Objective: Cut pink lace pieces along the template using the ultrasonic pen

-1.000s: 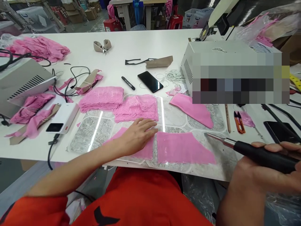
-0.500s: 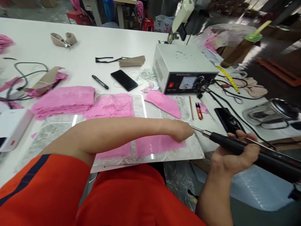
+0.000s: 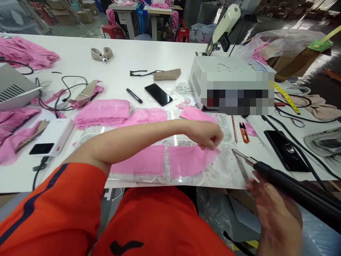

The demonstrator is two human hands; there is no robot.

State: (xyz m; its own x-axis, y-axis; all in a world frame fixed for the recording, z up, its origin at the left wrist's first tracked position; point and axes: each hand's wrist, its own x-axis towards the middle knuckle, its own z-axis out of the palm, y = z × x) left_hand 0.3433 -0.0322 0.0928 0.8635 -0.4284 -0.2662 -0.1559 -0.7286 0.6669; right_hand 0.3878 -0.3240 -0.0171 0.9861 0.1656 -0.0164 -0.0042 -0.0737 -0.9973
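My left hand (image 3: pixel 206 135) reaches across my body and pinches the right corner of a pink fabric piece (image 3: pixel 189 160), lifting that edge off the clear work mat (image 3: pixel 229 174). A second pink piece (image 3: pixel 141 164) lies flat to its left. My right hand (image 3: pixel 274 209) sits low at the right, with a black pen-shaped tool (image 3: pixel 290 188) resting on it, metal tip pointing toward the mat. Its fingers look loosened and are blurred.
Stacks of pink lace (image 3: pixel 102 112) lie behind the mat. A white control box (image 3: pixel 229 81) stands at the right, with a phone (image 3: pixel 158 94), marker (image 3: pixel 134 95), orange snips (image 3: pixel 244 132) and cables nearby. A white device (image 3: pixel 54 135) and another phone (image 3: pixel 286 149) flank the mat.
My left hand went from lying flat on the left pink piece to the right piece's far corner and now pinches it up. The tool has dropped lower and my right hand's grip has loosened.
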